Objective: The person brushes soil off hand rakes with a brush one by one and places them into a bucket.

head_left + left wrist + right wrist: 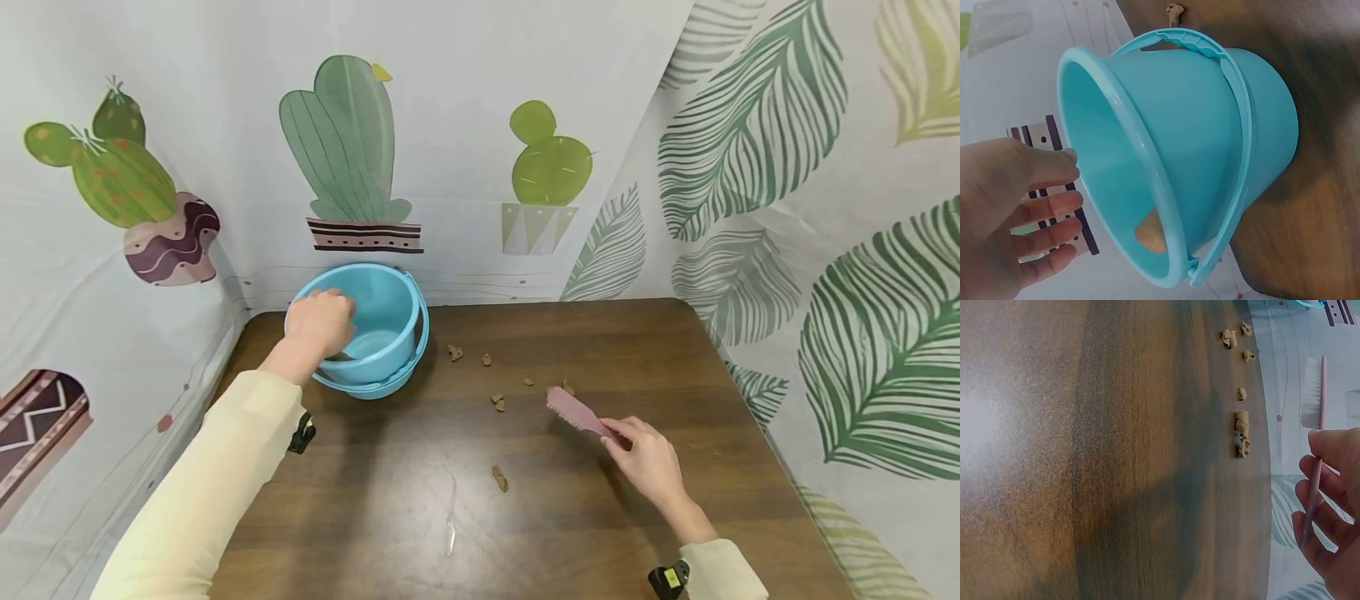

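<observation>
A light blue bucket [378,367] with its handle lowered stands at the back left of the table. Above its mouth hovers my left hand [318,323], fingers loosely bent and holding nothing in the left wrist view. Inside the bucket, near the rim, shows the end of a tan, rounded piece [1150,232]. My right hand [645,458] grips the handle of a pink brush [573,408] with white bristles [1312,394]. The brush is held over the right half of the table, close to some small brown crumpled scraps [1242,428].
More brown scraps [455,353] lie scattered between the bucket and the brush. One longer scrap [500,477] is nearer the middle of the dark wooden table [585,533]. Printed cloth [465,150] hangs behind the table and along its sides.
</observation>
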Motion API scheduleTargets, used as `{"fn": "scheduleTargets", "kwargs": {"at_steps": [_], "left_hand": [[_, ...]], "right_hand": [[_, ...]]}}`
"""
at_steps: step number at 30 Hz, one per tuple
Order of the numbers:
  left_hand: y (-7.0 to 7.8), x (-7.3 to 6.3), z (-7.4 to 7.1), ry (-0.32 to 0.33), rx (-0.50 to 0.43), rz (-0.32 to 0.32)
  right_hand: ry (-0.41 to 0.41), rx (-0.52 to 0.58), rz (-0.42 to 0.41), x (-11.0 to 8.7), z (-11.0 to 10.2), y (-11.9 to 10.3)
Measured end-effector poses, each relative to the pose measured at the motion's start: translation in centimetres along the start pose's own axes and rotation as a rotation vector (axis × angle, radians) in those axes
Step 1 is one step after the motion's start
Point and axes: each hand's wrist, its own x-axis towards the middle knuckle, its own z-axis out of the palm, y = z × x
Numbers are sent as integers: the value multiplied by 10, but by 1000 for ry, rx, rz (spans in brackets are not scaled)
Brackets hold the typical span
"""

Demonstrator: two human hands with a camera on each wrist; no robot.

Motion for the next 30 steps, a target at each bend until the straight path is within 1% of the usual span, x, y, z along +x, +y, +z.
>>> {"fn": "scheduleTargets", "kwargs": {"at_steps": [9,12,16,21,26,30], "left_hand": [[2,-9,2,56,8,69],[3,-12,5,90,4,96],[5,-17,10,158,-1,129],[7,-22,14,222,-7,152],[8,-28,17,259,-18,173],[9,-34,16,290,-45,179]], "right_hand": [[21,18,30,-1,1,-1],[25,24,39,-1,2,-1],[29,32,55,-1,2,0],[33,44,105,-1,3,1],[33,57,149,-1,5,4],[29,66,178,-2,7,5]]}}
